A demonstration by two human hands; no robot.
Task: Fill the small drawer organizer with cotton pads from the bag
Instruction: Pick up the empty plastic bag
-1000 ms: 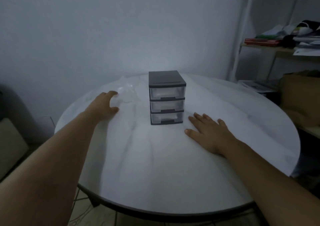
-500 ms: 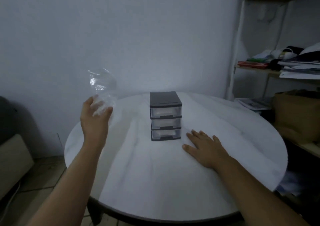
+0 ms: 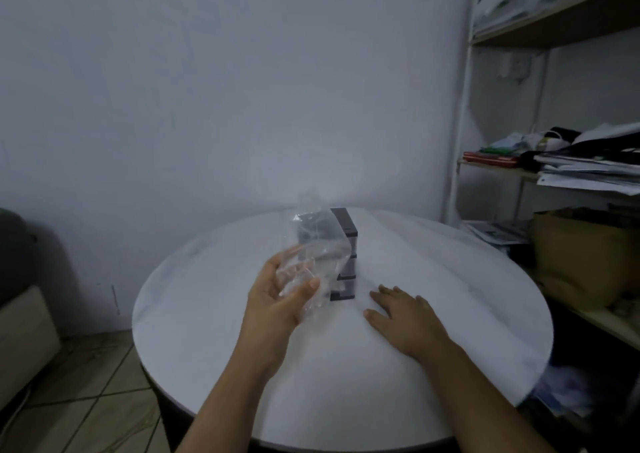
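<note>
Bag before the organizer, seemingly above the table, shelves right

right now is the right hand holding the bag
No, the right hand lies flat on the table; the left hand grips the bag.

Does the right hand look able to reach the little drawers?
Probably yes: the right hand lies flat beside the drawer organizer, nothing between them; the bag in the left hand covers only its left side.

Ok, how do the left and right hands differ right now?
The left hand is raised; the right hand lies on the table. The left hand's fingers curl round the clear bag; the right hand's are flat and hold nothing. Both are bare, near the drawer organizer.
</note>
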